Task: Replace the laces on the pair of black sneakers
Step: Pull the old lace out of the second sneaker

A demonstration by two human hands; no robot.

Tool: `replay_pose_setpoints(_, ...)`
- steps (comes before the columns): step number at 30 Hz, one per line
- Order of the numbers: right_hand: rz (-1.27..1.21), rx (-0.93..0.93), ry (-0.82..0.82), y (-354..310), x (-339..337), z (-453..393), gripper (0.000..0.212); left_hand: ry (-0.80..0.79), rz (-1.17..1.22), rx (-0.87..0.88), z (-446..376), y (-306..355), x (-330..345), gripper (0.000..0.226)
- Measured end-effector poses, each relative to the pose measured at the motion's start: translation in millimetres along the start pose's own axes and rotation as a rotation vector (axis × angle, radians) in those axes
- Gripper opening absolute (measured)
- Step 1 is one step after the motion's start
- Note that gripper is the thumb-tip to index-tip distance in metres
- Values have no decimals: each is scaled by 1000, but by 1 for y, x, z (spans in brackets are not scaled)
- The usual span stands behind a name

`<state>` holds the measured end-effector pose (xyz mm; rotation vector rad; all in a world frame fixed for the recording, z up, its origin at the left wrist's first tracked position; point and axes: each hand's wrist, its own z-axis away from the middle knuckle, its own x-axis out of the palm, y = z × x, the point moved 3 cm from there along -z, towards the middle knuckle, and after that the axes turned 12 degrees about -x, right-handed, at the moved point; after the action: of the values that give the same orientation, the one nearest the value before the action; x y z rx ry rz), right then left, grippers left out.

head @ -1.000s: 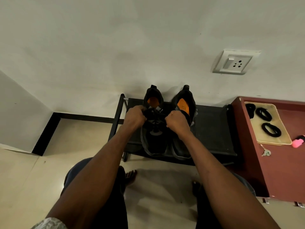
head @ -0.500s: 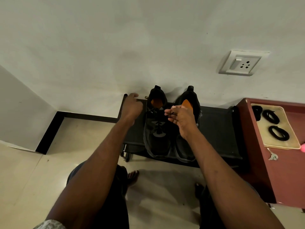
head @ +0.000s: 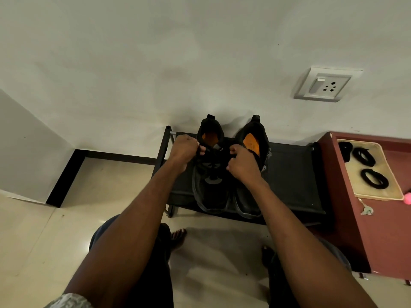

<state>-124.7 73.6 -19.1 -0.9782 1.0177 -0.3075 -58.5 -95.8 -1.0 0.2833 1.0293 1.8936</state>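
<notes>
Two black sneakers (head: 231, 174) stood side by side on a low black rack (head: 291, 174) against the wall. The left hand (head: 184, 152) pinched the left shoe's lace (head: 213, 153) with curled fingers; the right hand (head: 243, 164), fingers curled, pinched its other end.

We could not make out the thin black lace between the left hand (head: 185, 152) and right hand (head: 242, 165) against the black left sneaker (head: 210, 187). The small pink object (head: 407, 198) was cut off at the maroon cabinet's (head: 382, 236) right edge.
</notes>
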Motion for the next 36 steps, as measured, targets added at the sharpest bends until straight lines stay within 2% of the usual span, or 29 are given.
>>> replay_pose_setpoints(2, 49, -43, -93, -3, 10, 4, 46, -36, 85, -78, 0, 0, 0, 17)
replay_pose_setpoints(4, 110, -120, -56, -8, 17, 4, 41, -39, 62, -89, 1, 2, -2, 17)
replay_pose_setpoints(8, 209, -132, 13, -9, 20, 3, 9, 35, -84, -12, 2, 6, -8, 10)
replay_pose_setpoints(11, 232, -164, 59, -10, 17, 4, 15, 57, -200, 35, 2, 5, -9, 10)
replay_pose_setpoints(13, 138, -160, 135, -15, 12, 3, 18, 51, -269, 48, 1, 4, -8, 15)
replay_pose_setpoints(16, -191, -85, 179, -22, 4, 0, 17, 48, -296, 54, 1, 6, -6, 18)
replay_pose_setpoints(18, -357, -14, 190, -21, 2, 0, 18, 51, -208, 48, 2, 7, -4, 17)
replay_pose_setpoints(21, -372, 66, 318, -13, -5, -1, 25, 82, -56, 3, 3, 12, -8, 18)
replay_pose_setpoints(24, -330, 160, 568, -12, -30, 1, 21, 363, 217, 78, 1, 18, -30, 17)
replay_pose_setpoints(27, -442, 186, 835, -9, -58, 10, 25, 656, 401, 133, 5, 22, -57, 22)
replay_pose_setpoints(29, -465, 163, 930, -9, -70, 18, 28, 715, 535, 152, 7, 23, -66, 21)
replay_pose_setpoints(31, -390, 134, 907, -11, -76, 23, 30, 725, 531, 180, 11, 25, -66, 13)
replay_pose_setpoints(32, -307, 130, 828, -12, -74, 23, 33, 710, 462, 196, 13, 25, -63, 16)
replay_pose_setpoints(34, -92, 91, 631, -17, -65, 23, 40, 718, 202, 266, 17, 25, -55, 40)
replay_pose_setpoints(36, 217, -44, 510, -24, -51, 24, 28, 699, -115, 393, 19, 25, -41, 54)
